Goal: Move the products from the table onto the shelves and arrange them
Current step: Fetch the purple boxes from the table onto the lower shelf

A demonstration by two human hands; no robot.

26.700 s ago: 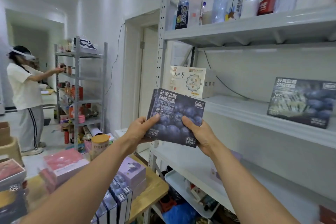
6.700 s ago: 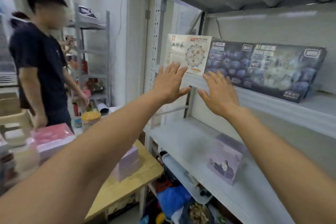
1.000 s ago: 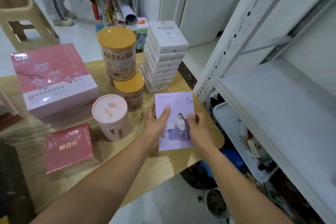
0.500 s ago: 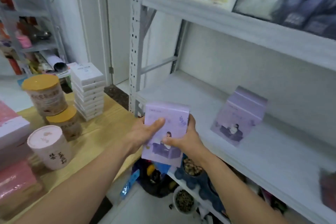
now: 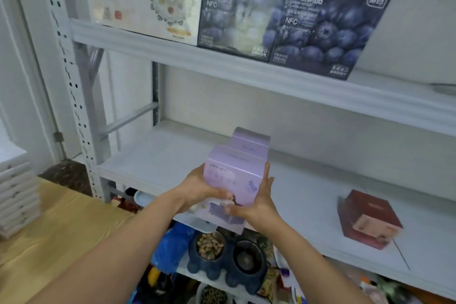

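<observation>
Both hands grip a lilac box (image 5: 232,180) from its two sides, the left hand (image 5: 195,191) curled round the left edge and the right hand (image 5: 259,205) on the right edge with the thumb on the front. The box is at the front edge of the lower shelf (image 5: 153,163), just in front of a second lilac box (image 5: 249,142); I cannot tell whether it touches the shelf. A red box (image 5: 367,219) lies further right on this shelf, and the counter (image 5: 61,224) is to the left.

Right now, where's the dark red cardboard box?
Head view, right side: the dark red box sits on the white metal shelf, right of the hand-held lilac carton.
</observation>
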